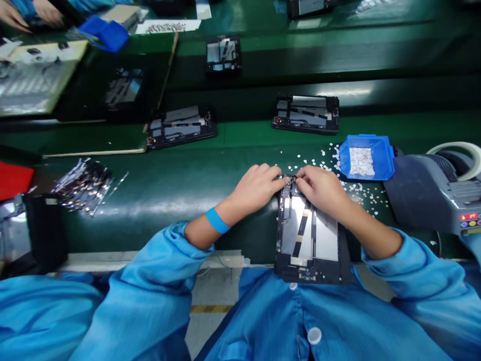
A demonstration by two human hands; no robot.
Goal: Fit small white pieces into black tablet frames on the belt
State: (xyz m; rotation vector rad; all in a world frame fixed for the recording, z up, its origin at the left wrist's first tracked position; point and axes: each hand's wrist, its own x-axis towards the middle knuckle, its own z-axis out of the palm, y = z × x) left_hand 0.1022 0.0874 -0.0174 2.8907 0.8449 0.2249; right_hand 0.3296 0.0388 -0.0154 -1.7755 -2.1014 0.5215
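Both forearms came in from the bottom of the frame, wrists low over the green bench (pixel 169 190). The open tablet frame (pixel 310 240) lay lower centre, black-rimmed, silvery inside, its long axis running straight away from the person. At its far end the left hand (pixel 257 188) and right hand (pixel 323 190) met, fingertips pinched on a small dark part (pixel 290 178). Further right sat a blue tray (pixel 385 163).

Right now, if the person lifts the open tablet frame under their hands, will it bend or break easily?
The open tablet frame probably stays stiff: it looks like a rigid shell. Its bare ribbon cable looks delicate, so gripping the edges seems safer. It overhangs the bench edge and might tip.
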